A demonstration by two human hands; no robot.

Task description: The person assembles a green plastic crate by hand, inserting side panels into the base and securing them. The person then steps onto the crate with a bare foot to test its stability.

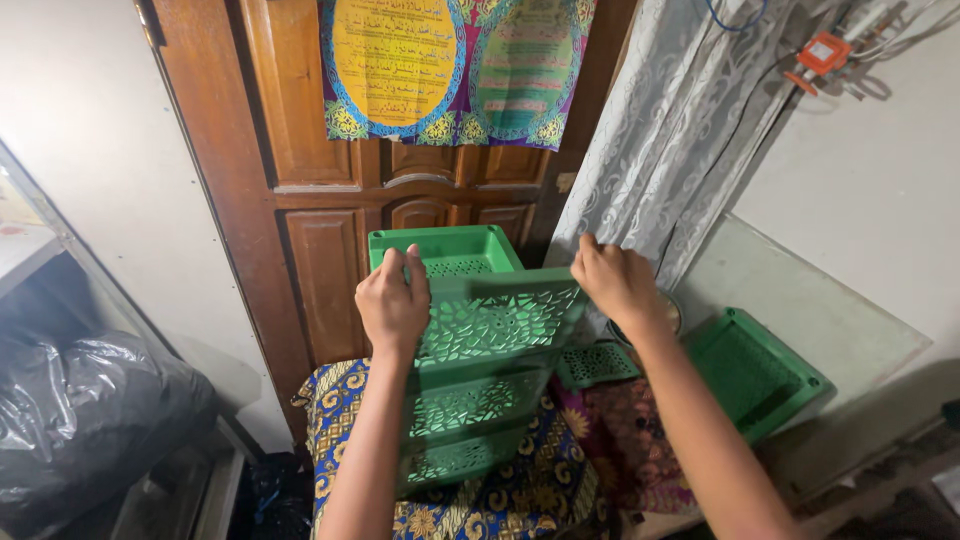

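A surface draped in patterned batik cloth point(520, 495) carries everything here; what lies under the cloth is hidden. The fabric is blue and yellow with floral motifs on the left, turning to a darker maroon print on the right. Directly on it stands a green plastic tiered rack point(470, 400) with perforated ornamental sides (three tiers show below the top one). Just beside its right flank lies a small green perforated panel point(597, 363), flat on the maroon cloth. Farther right a green plastic tray point(757, 372) rests tilted.
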